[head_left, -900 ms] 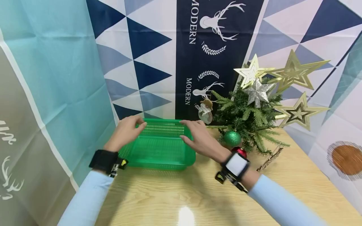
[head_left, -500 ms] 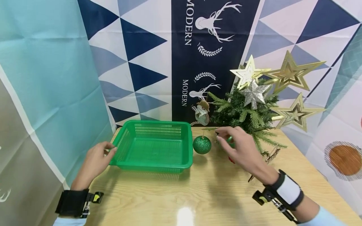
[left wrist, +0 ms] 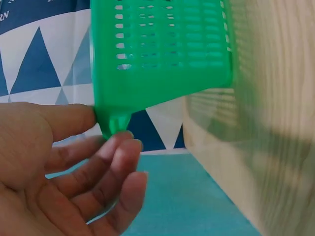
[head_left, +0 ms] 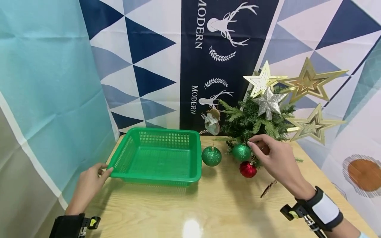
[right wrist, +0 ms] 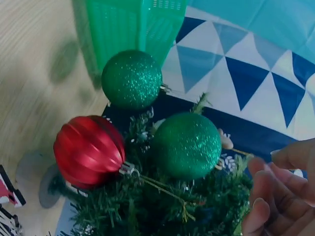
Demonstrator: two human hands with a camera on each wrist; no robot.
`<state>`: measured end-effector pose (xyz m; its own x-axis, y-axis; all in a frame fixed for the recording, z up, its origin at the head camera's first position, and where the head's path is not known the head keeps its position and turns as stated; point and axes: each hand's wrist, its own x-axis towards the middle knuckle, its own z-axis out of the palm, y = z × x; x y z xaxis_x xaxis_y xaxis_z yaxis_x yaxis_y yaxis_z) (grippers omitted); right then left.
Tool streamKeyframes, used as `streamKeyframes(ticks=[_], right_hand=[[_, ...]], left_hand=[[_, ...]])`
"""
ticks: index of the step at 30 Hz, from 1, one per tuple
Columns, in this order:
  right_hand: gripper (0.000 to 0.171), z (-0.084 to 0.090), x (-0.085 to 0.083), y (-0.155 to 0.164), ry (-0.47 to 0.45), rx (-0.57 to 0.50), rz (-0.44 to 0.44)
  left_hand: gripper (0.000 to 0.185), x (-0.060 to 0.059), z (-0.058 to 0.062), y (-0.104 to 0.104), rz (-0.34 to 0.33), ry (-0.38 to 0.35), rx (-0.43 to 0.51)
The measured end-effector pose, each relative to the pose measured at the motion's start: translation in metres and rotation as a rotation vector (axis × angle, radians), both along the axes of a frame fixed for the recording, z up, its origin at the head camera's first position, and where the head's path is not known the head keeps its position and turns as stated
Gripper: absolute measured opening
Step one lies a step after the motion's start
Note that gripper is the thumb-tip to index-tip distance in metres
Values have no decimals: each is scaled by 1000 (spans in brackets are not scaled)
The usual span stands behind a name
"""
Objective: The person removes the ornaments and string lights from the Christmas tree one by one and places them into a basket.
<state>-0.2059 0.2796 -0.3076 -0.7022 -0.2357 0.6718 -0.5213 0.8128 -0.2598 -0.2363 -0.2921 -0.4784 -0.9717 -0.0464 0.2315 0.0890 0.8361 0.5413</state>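
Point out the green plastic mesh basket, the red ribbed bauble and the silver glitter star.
green plastic mesh basket (head_left: 154, 180), head view, near rim
red ribbed bauble (head_left: 248, 169), head view, middle of ball
silver glitter star (head_left: 269, 103), head view, centre of star

I see a light wooden table (head_left: 208, 211) with a bright glare spot of overhead light near its front edge. Behind its far edge hangs a backdrop of navy and white triangles (head_left: 143, 56), with a dark banner (head_left: 220, 49) printed with white deer and "MODERN". A teal cloth (head_left: 50, 82) lines the left edge.
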Motion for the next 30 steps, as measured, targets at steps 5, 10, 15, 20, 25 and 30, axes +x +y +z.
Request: streamKeyframes(ticks=[5,10,15,20,25,30], right_hand=[[8,-3,4,-3,-55,56,-31],[11,8,-12,-23,-108,174,-72],[13,24,-31,-49,-140,303,-95],[21,30,-55,-74,-178,489,-105],[11,26,-67,-82,-196,557,-102],[2,18,-71,-84,-174,544,-76]], left_hand=[[63,17,18,6,16,-177,106],[58,25,42,15,30,-202,174],[64,20,55,18,-19,-233,137],[65,20,51,20,-32,-253,183],[73,19,46,20,-33,-281,347],[78,16,42,18,15,-335,591]])
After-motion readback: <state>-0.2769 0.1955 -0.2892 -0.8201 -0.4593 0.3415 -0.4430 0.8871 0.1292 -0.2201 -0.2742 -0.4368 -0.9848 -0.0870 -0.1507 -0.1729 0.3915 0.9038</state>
